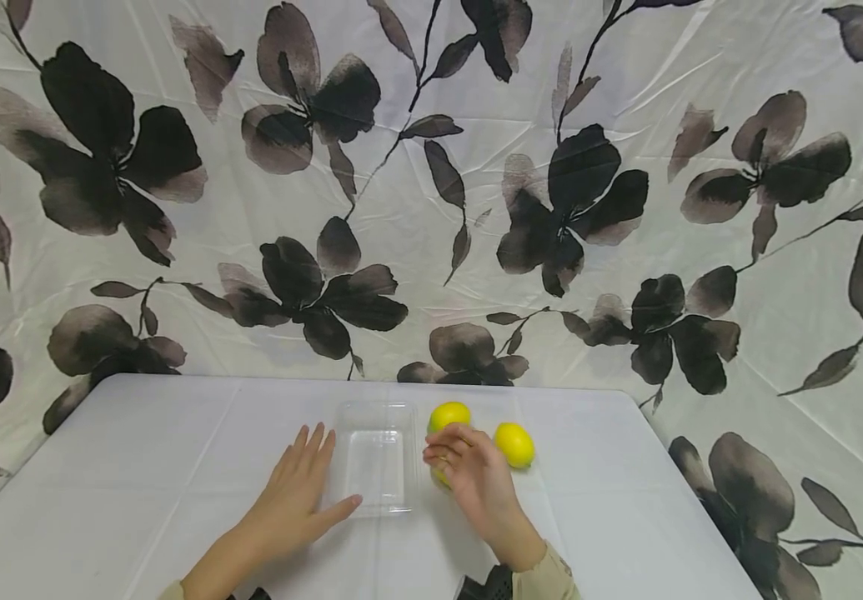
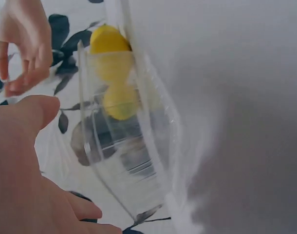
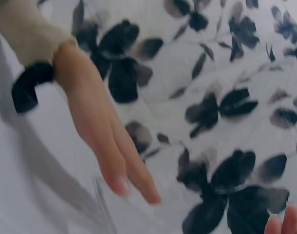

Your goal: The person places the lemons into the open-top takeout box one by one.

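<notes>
1. You are holding your left hand [image 1: 296,493] spread, with the clear container [image 1: 377,508] lying just beside its fingers and under its thumb; whether they are touching, I cannot tell.
2. Your right hand [image 1: 479,475] is hovering across the container, its fingers bending loosely and pinching nothing.
3. Beneath those fingers, one lemon [image 1: 441,477] is lying partly hidden; a second lemon [image 1: 449,413] is resting just beyond them, a third lemon [image 1: 514,445] to their right.
4. You are seemingly just starting: all three lemons are lying outside the container, so handling each appears to be remaining.
</notes>
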The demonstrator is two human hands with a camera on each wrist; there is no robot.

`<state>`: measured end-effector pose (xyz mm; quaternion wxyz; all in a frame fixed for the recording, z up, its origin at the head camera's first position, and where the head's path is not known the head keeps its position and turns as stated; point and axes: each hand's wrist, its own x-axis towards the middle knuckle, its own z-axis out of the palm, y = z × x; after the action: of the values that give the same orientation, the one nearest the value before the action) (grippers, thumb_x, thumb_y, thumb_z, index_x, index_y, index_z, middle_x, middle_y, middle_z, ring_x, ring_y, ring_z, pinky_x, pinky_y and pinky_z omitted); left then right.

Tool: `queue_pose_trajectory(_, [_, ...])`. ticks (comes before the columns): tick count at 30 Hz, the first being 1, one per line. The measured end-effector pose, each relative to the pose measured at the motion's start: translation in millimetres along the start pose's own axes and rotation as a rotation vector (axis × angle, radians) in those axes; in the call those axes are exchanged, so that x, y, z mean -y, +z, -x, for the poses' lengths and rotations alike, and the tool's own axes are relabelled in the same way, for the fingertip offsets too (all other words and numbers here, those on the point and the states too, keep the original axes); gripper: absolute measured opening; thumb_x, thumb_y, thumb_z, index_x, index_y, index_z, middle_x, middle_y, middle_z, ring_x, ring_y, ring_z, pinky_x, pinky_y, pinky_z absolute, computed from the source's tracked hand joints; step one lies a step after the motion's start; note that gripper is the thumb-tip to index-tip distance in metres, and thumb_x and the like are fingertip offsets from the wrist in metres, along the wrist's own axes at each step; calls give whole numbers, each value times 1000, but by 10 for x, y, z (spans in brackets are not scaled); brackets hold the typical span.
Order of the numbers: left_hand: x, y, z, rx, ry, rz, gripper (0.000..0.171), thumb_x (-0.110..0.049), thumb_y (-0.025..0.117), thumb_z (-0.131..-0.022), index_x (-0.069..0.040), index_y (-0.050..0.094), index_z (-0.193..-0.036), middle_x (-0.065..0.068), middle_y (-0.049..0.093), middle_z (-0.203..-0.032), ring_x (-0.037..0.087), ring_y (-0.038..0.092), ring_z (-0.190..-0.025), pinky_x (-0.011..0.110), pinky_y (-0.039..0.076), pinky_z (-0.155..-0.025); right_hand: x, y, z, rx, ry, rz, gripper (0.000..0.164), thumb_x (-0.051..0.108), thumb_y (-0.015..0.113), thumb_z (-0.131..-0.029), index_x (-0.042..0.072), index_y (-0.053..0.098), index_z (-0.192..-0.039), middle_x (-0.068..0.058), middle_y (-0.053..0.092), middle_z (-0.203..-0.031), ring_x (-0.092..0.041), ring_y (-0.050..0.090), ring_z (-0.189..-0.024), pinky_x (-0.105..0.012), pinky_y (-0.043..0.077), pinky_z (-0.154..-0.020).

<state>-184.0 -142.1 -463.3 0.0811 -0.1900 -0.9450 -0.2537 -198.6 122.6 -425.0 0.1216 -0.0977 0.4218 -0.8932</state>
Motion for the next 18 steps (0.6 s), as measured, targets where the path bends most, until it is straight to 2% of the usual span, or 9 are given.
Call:
queue_pose_trajectory(5, [-22, 95, 31, 6, -11, -14, 104, -66, 57, -89, 8, 21, -153, 25, 12, -162, 42, 3, -149, 62, 13, -117, 9, -295, -132, -133, -89, 69, 33, 18, 33, -106, 10, 64, -101, -6, 67, -105, -25, 60, -106, -38, 41, -107])
queue_pose_trajectory(9, [-49, 138, 23, 4, -18, -14, 106, -67, 57, -89, 9, 20, -153, 23, 9, -163, 41, 2, -150, 61, 13, -117, -14, -513, -202, -228, -93, 177, 36, 20, 34, -106, 1, 64, -112, -6, 66, -111, -25, 59, -111, -40, 32, -114])
queue_pose_trajectory(12, [-64, 166, 0, 10, -29, -3, 107, -66, 58, -89, 10, 19, -153, 22, 7, -164, 40, 2, -150, 60, 12, -118, -50, -628, -233, -262, -99, 251, 39, 19, 35, -105, -7, 61, -120, -8, 66, -113, -25, 59, -112, -41, 28, -116])
queue_pose_trajectory(14, [-69, 184, -18, 16, -36, -2, 107, -66, 58, -89, 10, 19, -153, 22, 7, -164, 40, 2, -150, 60, 12, -118, -83, -682, -251, -272, -102, 311, 40, 17, 36, -105, -10, 59, -122, -9, 67, -114, -24, 60, -112, -40, 29, -117])
queue_pose_trajectory(18, [-70, 217, -43, 25, -51, -9, 108, -67, 57, -89, 10, 17, -153, 22, 6, -164, 40, 2, -150, 59, 11, -119, -161, -749, -275, -274, -88, 478, 38, 15, 40, -104, -11, 61, -122, -14, 66, -118, -23, 59, -114, -34, 38, -111])
